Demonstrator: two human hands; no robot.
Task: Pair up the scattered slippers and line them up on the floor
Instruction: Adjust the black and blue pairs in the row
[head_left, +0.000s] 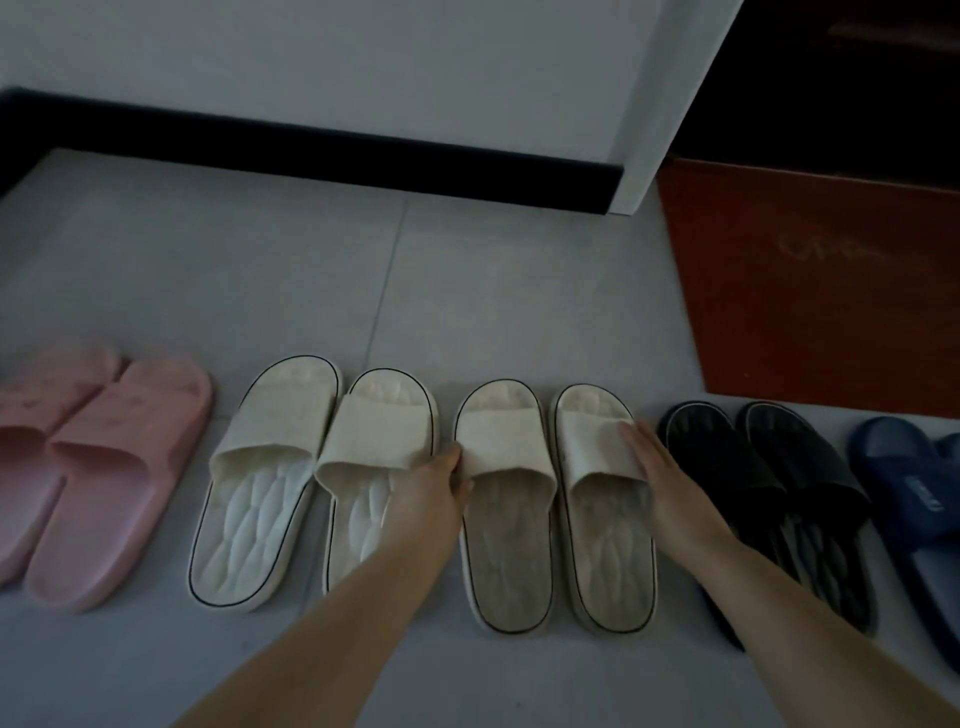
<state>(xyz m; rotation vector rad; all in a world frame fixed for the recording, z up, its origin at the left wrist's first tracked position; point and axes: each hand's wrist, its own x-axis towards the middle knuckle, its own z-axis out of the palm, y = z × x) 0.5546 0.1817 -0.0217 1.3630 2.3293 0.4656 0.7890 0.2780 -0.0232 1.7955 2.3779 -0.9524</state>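
Note:
Slippers lie in a row on the grey tiled floor. From the left: a pink pair (93, 467), a cream pair with white footbeds (311, 478), a cream pair with grey footbeds (556, 499), a black pair (769, 488) and a blue slipper (914, 493) at the right edge. My left hand (441, 483) grips the strap edge of the left grey-footbed slipper. My right hand (660, 467) lies flat against the outer side of the strap of the right one.
A white wall with a black skirting board (311, 150) runs behind the row. A dark red mat (810, 291) lies at the right, beyond the black pair. Bare floor tiles (311, 270) stretch between the slippers and the wall.

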